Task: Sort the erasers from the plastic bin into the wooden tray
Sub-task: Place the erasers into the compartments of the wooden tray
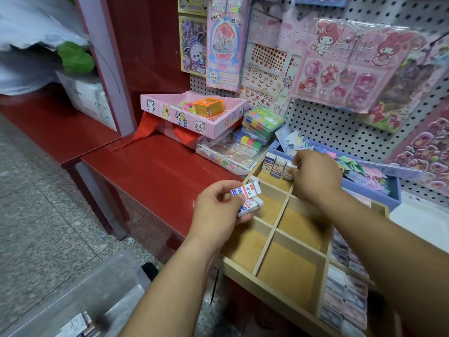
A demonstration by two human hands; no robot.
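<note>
A wooden tray [272, 235] with dividers lies on the red shelf at centre right. In its far left compartment two white erasers [273, 165] stand on end in a row. My right hand [315, 177] pinches a third eraser [289, 171] at the end of that row. My left hand [216, 210] hovers over the tray's left edge and grips two white erasers [247, 195] with blue and red print. The clear plastic bin [80, 300] sits low at the bottom left, with several erasers [82, 324] blurred inside it.
The tray's right column holds small pink packets [345, 295]. A blue box [374, 188] of trinkets sits behind the tray. A pink carton [194, 115] and stacked coloured cases [260, 127] stand at the back. Sticker packs hang on the pegboard [328, 122]. The red shelf [158, 171] lies left.
</note>
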